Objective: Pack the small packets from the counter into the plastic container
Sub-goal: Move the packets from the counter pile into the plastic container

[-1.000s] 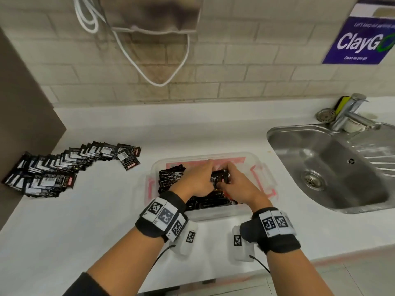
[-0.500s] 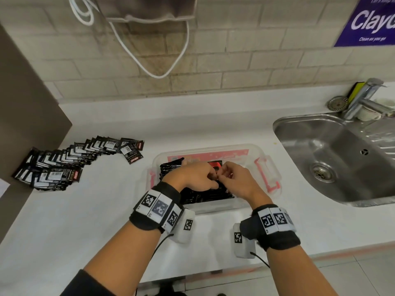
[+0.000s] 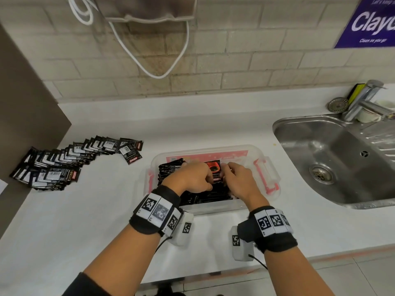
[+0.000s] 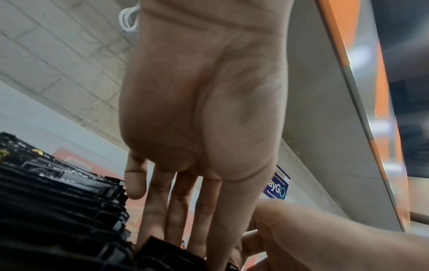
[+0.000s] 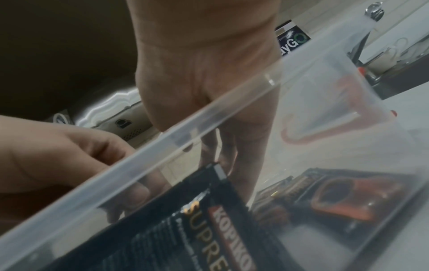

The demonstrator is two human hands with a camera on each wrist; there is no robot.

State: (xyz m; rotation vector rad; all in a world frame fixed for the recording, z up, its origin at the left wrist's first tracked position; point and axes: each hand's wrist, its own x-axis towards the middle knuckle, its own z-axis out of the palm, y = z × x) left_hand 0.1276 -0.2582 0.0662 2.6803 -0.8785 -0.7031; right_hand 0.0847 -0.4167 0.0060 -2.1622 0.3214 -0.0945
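A clear plastic container (image 3: 264,155) with pink latches stands on the white counter, holding a row of black packets (image 3: 171,167). Both hands reach into it. My left hand (image 3: 192,178) and right hand (image 3: 240,180) hold one black packet (image 3: 214,170) with a red cup picture upright between them, at the right end of the row. In the left wrist view the left fingers (image 4: 176,210) run down behind the packet tops (image 4: 162,256). Seen through the container wall (image 5: 185,135), the right fingers (image 5: 232,155) meet the packet's (image 5: 209,229) top edge. A fanned pile of packets (image 3: 70,161) lies on the counter at left.
A steel sink (image 3: 333,161) with a faucet (image 3: 363,101) sits to the right. A dark cabinet side (image 3: 25,103) bounds the counter on the left. A white cable (image 3: 149,60) hangs on the brick wall behind. Bare counter lies between pile and container.
The packet held flat between the hands a second ago now stands upright, its red cup face showing. Both hands stay close together over the container.
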